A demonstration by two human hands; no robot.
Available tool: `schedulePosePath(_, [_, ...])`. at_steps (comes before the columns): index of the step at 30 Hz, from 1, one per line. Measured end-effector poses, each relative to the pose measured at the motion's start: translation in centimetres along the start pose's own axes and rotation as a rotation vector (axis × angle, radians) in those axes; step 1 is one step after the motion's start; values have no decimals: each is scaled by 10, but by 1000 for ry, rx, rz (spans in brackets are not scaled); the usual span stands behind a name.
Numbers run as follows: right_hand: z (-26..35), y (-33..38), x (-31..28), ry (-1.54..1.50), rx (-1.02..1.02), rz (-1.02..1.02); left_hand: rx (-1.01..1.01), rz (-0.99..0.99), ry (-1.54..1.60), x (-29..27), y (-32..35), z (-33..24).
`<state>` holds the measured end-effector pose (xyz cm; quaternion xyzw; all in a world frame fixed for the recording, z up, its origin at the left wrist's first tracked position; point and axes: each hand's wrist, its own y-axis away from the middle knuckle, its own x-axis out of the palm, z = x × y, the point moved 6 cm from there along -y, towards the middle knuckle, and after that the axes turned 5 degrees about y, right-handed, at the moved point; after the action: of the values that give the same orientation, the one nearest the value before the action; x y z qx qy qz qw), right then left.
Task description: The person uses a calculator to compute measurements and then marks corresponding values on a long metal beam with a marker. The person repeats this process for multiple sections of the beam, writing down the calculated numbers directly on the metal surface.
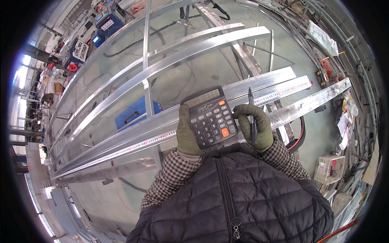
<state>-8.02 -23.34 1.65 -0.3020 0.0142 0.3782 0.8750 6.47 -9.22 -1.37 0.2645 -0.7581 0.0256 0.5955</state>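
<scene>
Left fingers (184, 121) hold a brand-labelled calculator (211, 125) displaying digits (205, 97).

Floor: we saw dull, pale grey-green flooring (115, 204).
Windows: glaring white window panes (24, 73) stood along our left.
Light: white brightness reached us from that side.

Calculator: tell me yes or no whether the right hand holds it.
No, the left hand holds the calculator, while the right hand holds a black pen.

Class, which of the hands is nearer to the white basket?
Right. The right hand is left of the white basket; the left hand, holding the calculator, is farther left.
</scene>
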Motion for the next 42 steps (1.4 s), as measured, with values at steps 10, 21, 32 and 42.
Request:
schedulePosePath(10, [-2, 24, -7, -6, 71, -17, -40, -61, -8, -9, 7, 18])
schedulePosePath(21, [-7, 31, -19, -6, 113, 0, -41, -92, -15, -10, 2, 29])
schedulePosePath(32, [28, 9, -27, 116, -130, 115, 40, -79, -131, -1, -8, 20])
schedulePosePath(42, [44, 10, -8, 328, -288, 331, 61, -77, -72, 10, -7, 12])
